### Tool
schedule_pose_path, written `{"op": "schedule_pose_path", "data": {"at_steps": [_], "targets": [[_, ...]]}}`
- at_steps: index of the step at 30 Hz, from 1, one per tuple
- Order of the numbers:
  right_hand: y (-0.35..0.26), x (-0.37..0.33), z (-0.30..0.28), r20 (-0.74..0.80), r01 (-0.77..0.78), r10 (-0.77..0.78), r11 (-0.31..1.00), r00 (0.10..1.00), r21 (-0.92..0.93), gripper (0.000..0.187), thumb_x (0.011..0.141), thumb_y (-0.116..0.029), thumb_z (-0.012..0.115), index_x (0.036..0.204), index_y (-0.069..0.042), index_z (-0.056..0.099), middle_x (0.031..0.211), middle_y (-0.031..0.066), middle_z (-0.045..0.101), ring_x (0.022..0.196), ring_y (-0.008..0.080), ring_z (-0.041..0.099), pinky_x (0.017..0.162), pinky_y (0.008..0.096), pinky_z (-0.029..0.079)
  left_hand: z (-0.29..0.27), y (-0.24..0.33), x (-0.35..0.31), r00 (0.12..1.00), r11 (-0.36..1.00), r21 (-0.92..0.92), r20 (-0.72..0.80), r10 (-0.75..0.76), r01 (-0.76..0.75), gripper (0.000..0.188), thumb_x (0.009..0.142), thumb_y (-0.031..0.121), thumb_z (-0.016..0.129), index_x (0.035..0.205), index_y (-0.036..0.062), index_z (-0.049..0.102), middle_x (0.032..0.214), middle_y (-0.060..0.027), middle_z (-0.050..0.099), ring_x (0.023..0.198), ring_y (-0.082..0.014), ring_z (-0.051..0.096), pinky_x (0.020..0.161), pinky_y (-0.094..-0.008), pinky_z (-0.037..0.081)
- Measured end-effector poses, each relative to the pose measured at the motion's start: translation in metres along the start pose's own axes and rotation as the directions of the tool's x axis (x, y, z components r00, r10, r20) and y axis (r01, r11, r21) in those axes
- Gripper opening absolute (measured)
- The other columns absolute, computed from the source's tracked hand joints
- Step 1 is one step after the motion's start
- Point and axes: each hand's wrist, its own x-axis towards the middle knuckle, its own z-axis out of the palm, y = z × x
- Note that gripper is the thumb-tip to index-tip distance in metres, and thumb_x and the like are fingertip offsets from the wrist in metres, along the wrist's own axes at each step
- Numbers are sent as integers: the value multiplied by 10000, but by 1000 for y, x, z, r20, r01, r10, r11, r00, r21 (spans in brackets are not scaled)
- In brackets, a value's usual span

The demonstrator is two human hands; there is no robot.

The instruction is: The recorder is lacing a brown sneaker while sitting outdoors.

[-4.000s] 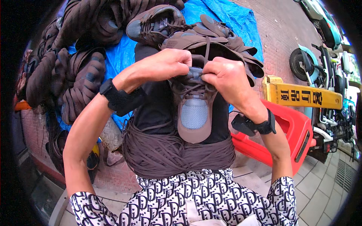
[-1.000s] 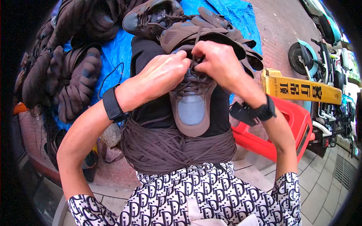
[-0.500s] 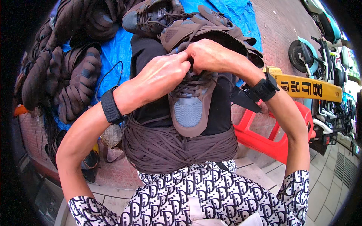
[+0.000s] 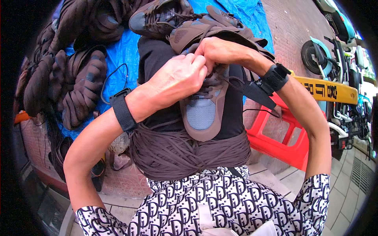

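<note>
A brown shoe [image 4: 215, 128] with a grey-blue mesh toe rests on my lap, its toe toward me. Above its tongue my left hand [image 4: 183, 74] is closed in a pinch at the brown shoelace [image 4: 203, 95]. My right hand [image 4: 222, 52] meets it there, bent at the wrist with its fingers curled down into the lacing. Both sets of fingertips and the shoe's collar are mostly hidden. Across my thighs lies a thick bundle of loose brown laces [image 4: 169, 155]. More brown shoes [image 4: 157, 19] are heaped just beyond my hands.
Stacked dark shoe uppers [image 4: 82, 86] lie at the left on a blue tarp [image 4: 256, 19]. A red plastic stool [image 4: 279, 151] stands at my right, below a yellow board [image 4: 334, 92] with dark lettering. Parked scooters [image 4: 317, 59] line the far right.
My left hand has shifted slightly right and its forearm has swung inward. The right elbow has moved a little outward. The shoe has shifted slightly right on my lap.
</note>
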Motion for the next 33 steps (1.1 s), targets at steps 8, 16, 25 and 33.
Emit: {"op": "schedule_pose_path", "data": {"at_steps": [8, 16, 25, 33], "targets": [[-1, -33, -1, -326, 43, -129, 966, 937, -256, 178, 607, -93, 646, 741, 12, 592, 629, 109, 556, 557, 184, 508, 535, 308, 415, -12, -11, 8, 994, 965, 241, -7, 107, -102, 107, 632, 118, 531, 704, 39, 521, 741, -68, 447, 738, -191, 483, 643, -283, 412], [13, -62, 0, -433, 182, -620, 685, 655, -705, 126, 606, -112, 662, 669, -56, 569, 640, 55, 502, 649, 217, 521, 560, 312, 429, -44, -58, -21, 975, 965, 155, -101, -198, 212, 85, 679, -10, 492, 747, 19, 451, 787, -90, 503, 659, -222, 537, 560, -318, 460], [11, -57, 1, -462, 143, -550, 736, 695, -661, 119, 623, -118, 662, 684, -60, 577, 646, 48, 510, 641, 214, 519, 554, 313, 426, -24, -18, 4, 832, -538, -843, 303, -465, 6, 149, 819, 149, 508, 905, 39, 455, 1005, -188, 559, 700, -182, 590, 584, -258, 500], [19, -62, 3, -527, 183, -540, 792, 656, -583, 112, 645, -139, 640, 655, -59, 562, 652, 57, 531, 619, 223, 552, 534, 315, 447, -58, -114, -165, 420, -316, -649, -6, -908, -693, 407, 769, -45, 473, 1144, -137, 345, 1043, -180, 491, 912, -241, 517, 811, -305, 467]]}}
